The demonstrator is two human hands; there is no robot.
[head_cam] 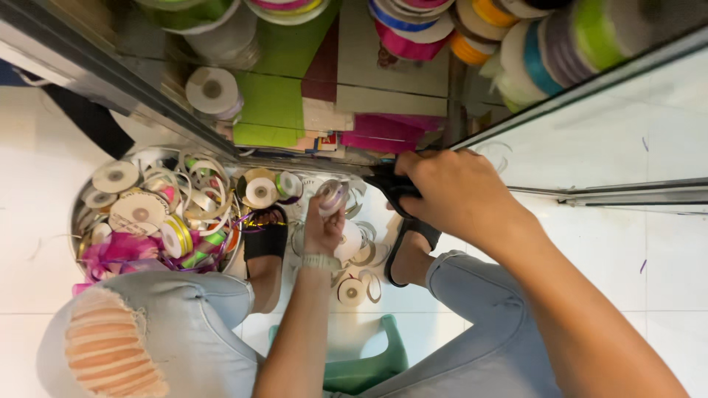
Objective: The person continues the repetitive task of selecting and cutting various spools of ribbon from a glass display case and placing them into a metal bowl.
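The left hand [323, 225] is raised over the white floor [664, 273] between the person's knees, its fingers clamped on a small ribbon spool [332, 196] with pale purple ribbon. The right hand [457, 195] reaches farther out to the lower edge of a glass cabinet [634, 125]; its fingers curl around a dark object [392, 186] that I cannot identify. To the left, a round basin [158, 214] holds many ribbon spools. Loose spools [352, 291] lie on the floor near two black sandals [266, 237]. A green stool [369, 365] sits nearest.
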